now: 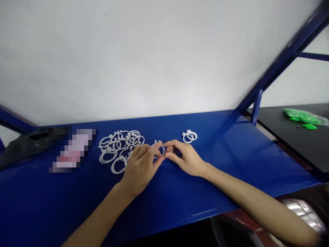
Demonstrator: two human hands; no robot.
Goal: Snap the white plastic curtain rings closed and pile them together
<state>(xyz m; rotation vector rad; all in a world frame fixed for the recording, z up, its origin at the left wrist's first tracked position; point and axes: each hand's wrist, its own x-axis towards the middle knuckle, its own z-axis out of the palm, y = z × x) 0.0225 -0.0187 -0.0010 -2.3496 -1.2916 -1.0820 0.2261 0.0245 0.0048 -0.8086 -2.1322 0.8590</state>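
Observation:
My left hand (140,168) pinches a thin white plastic curtain ring (163,149) above the blue table. From the other side, the closed fingertips of my right hand (186,157) meet the ring's right edge. Part of this ring is hidden behind my left fingers. Just left of my left hand lies a loose pile of similar white rings (108,157) with small knobs, some overlapping. Beyond my right hand, a small group of white rings (189,136) rests on the table.
The blue metal table (218,195) meets a white wall (154,61) at the back. At left are a black plastic bag (25,145) and a blurred-out pinkish item (74,149). A blue slanted post (272,70) rises at right, near a black table (295,137) bearing green packaged items (304,116).

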